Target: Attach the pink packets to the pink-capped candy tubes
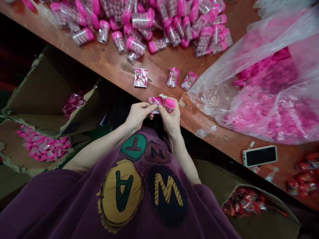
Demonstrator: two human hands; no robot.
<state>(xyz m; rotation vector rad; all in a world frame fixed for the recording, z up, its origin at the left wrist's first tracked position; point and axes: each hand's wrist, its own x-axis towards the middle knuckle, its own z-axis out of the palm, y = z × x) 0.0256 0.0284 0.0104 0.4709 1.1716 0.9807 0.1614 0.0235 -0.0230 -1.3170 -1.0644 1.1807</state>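
Between the fingertips of my left hand (140, 114) and my right hand (171, 118) is a small pink printed packet (155, 100), pinched from both sides at the table's front edge. My right hand also keeps a small candy jar with a pink cap (169, 104) in its curled fingers. Just beyond the hands, a shiny pink sachet (141, 78) lies flat on the table. To its right rest a jar with a pink printed wrapper (172, 77) and a tilted second wrapped jar (189, 80).
Many pink-capped candy jars (136, 45) are heaped at the back of the orange-brown table (104, 63). A clear bag of pink pieces (271, 96) and a phone (260, 156) occupy the right side. Cardboard boxes (32, 89) of pink items stand at left, red packets (245, 200) below right.
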